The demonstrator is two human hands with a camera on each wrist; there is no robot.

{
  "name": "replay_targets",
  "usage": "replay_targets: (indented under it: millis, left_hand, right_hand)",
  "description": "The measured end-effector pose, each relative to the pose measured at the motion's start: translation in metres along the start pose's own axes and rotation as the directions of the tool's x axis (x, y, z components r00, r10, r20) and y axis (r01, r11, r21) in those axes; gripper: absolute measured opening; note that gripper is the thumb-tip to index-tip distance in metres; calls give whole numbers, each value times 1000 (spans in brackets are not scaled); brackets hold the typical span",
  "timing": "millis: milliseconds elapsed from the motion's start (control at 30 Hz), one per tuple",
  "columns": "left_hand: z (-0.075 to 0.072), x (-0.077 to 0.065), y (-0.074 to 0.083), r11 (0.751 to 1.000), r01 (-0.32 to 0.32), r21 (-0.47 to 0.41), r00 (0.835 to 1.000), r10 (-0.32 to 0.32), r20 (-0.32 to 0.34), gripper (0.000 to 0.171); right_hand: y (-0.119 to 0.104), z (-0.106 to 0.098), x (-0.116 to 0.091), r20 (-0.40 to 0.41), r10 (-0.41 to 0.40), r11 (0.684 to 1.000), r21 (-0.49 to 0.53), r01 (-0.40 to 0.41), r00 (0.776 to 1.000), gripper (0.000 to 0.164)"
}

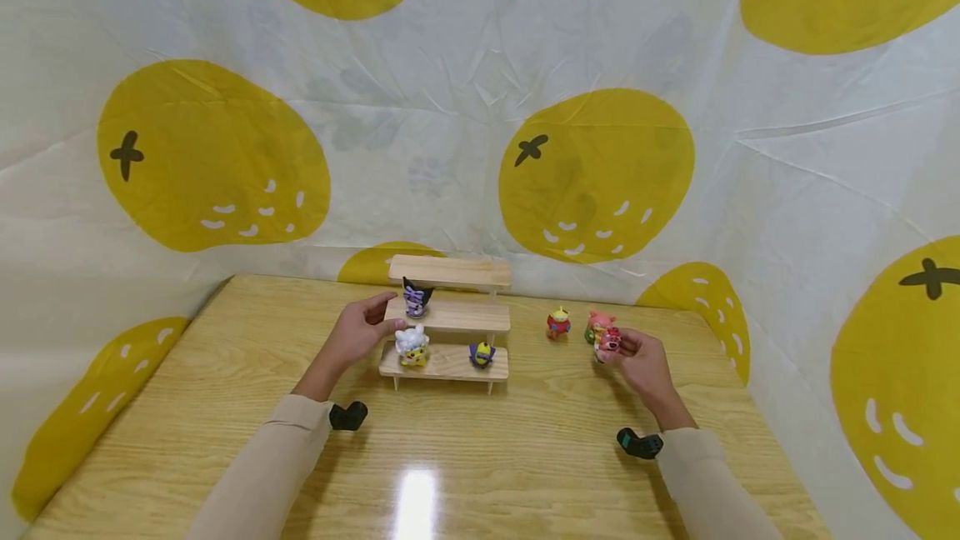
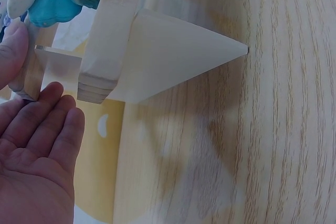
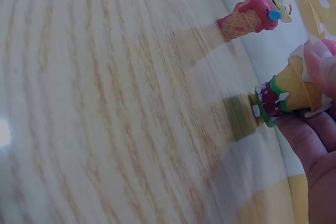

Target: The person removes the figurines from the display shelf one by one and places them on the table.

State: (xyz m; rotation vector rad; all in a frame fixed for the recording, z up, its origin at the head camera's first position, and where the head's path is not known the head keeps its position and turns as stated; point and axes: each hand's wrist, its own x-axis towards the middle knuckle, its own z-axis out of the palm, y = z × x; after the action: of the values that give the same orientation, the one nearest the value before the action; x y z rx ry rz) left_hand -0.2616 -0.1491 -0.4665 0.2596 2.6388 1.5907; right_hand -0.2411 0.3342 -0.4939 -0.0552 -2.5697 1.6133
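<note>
A three-tier wooden display shelf [image 1: 450, 317] stands on the table. My left hand [image 1: 362, 327] grips the left end of its middle board, thumb [image 2: 11, 51] on one face and fingers on the other. A black-and-purple figurine [image 1: 415, 298] stands on that board. On the lowest board are a white-and-yellow figurine [image 1: 412, 347] and a small yellow-and-purple one [image 1: 482, 354]. My right hand [image 1: 643, 363] pinches a pink figurine [image 1: 607, 344] with a waffle-patterned lower part [image 3: 300, 85]. It overlaps a pink-and-green figurine [image 1: 598, 325] behind it.
A red figurine with a yellow-green head [image 1: 558, 322] stands on the table [image 1: 525, 448] between shelf and right hand. Behind the table hangs a pale cloth [image 1: 420, 140] with large yellow fruit prints. The shelf has clear, pointed side supports [image 2: 178, 51].
</note>
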Motion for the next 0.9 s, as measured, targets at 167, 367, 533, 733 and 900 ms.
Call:
replay_targets:
  millis: [167,367,533,733,900]
  left_hand:
    - [-1,0,0,1000,-7,-6,1000,7,0,70]
    - [-1,0,0,1000,-10,5,1000,10,-4,69]
    - [-1,1,0,1000,-4,8,1000,4,-2,69]
    - [-1,1,-1,1000,-1,14,1000,1,-4,68]
    - [-1,2,-2,1000,-8,13,1000,8,-5,68]
  right_hand:
    - [0,-1,1,7,6,1000,-9,-6,1000,49]
    - [1,-2,2,11,-4,1000,-6,4,1000,46]
    - [1,-2,2,7,-6,1000,1,6,1000,46]
    - [3,-1,2,13,0,1000,-20,0,1000,47]
    - [3,-1,3,14,15,999,-40,-14,1000,48]
